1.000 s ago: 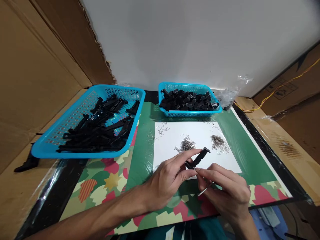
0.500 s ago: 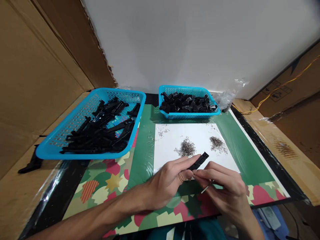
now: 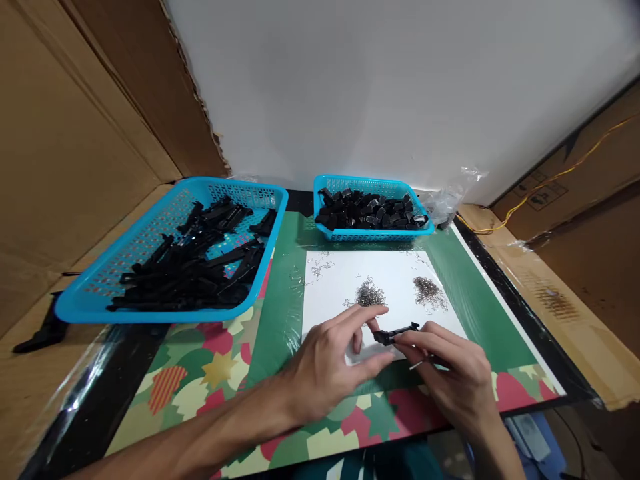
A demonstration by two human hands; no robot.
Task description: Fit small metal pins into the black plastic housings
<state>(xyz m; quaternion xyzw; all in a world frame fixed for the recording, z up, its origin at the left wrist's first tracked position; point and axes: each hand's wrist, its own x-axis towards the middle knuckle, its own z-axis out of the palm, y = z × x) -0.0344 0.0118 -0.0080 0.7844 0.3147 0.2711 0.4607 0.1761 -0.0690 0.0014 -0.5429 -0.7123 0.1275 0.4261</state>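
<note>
My right hand [image 3: 450, 363] pinches a slim black plastic part [image 3: 397, 333] above the white sheet. A thin pale rod-like tool [image 3: 417, 365] pokes out from under the fingers of the same hand. My left hand [image 3: 337, 350] is open at the part's left end, thumb and index finger spread apart. One of its fingertips is close to that end; whether they touch I cannot tell. Behind the left fingers lies a pile of tiny metal springs or clips [image 3: 370, 293], partly covered by the hand. A second small metal pile [image 3: 429, 291] lies farther right.
A blue basket [image 3: 165, 317] of long black parts stands at the left. Another blue basket [image 3: 380, 235] with short black pieces is at the back. The white sheet [image 3: 325, 313] lies on a green mat [image 3: 280, 293]. A clear plastic bag [image 3: 445, 207] sits at back right.
My left hand has let go of the black part and its fingers have spread. The part has turned flatter and is now in my right hand. The view has shifted slightly.
</note>
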